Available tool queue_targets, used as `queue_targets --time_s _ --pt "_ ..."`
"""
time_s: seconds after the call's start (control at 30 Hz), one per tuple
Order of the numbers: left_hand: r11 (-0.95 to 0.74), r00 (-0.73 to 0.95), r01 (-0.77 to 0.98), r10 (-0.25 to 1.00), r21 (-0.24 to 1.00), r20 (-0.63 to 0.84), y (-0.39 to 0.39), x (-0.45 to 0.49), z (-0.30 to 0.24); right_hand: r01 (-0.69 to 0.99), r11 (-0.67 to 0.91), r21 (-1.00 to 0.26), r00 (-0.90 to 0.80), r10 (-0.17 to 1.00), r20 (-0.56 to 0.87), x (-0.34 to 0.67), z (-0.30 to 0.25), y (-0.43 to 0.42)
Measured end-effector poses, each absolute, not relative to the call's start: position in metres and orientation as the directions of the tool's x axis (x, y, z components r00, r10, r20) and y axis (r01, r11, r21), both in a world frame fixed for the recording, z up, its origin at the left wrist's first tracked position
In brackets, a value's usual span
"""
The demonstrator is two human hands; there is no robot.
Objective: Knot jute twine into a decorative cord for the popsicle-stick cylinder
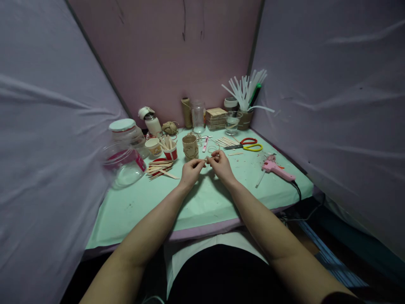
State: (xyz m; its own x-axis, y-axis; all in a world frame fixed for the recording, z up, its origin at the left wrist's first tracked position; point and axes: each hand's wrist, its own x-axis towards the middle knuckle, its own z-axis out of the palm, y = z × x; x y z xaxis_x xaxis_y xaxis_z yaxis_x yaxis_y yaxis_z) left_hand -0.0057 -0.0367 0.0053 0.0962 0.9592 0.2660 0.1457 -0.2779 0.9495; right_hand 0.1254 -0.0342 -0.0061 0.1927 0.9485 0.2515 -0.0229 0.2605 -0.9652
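My left hand (191, 171) and my right hand (221, 165) meet over the middle of the table, fingertips pinched close together. Between them is a small bit of thin, pale twine (206, 160), looped or knotted; its exact form is too small to make out. Just behind my left hand stands a tan cup (190, 147) with a wrapped, textured surface. Beyond my fingers lie a pink-and-white stick-like tool (205, 144) and loose curls of string. Scissors (248, 145) with red and yellow handles rest to the right of my right hand.
A pink glue gun (278, 169) with a cord lies at right. Wooden sticks (160, 168), a red paper cup (171, 153) and clear jars (128, 171) stand at left. Along the back are a twine ball (170, 128), wooden squares (216, 119) and white glue sticks (243, 90).
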Motion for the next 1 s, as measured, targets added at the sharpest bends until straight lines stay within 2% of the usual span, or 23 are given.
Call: queue_targets --time_s 0.2,0.43,0.83,1.0 --pt "-0.253 0.079 0.061 0.966 0.966 0.248 -0.0355 -0.0062 0.0053 0.220 0.420 -0.881 0.190 0.867 0.461 0.1259 -0.0014 -0.0378" --pt "-0.282 0.045 0.090 0.959 0.955 0.279 -0.0326 -0.0070 0.0030 0.316 0.441 -0.840 0.167 0.845 0.507 0.1251 -0.0012 -0.0394" --pt "-0.310 0.012 0.141 0.950 0.940 0.312 -0.0297 -0.0091 -0.0006 0.325 0.443 -0.836 0.183 0.837 0.515 0.1248 -0.0032 -0.0384" --pt "-0.341 0.049 0.177 0.940 0.923 0.338 -0.0318 -0.0099 0.0000 0.262 0.430 -0.864 0.136 0.870 0.474 0.1246 -0.0050 -0.0375"
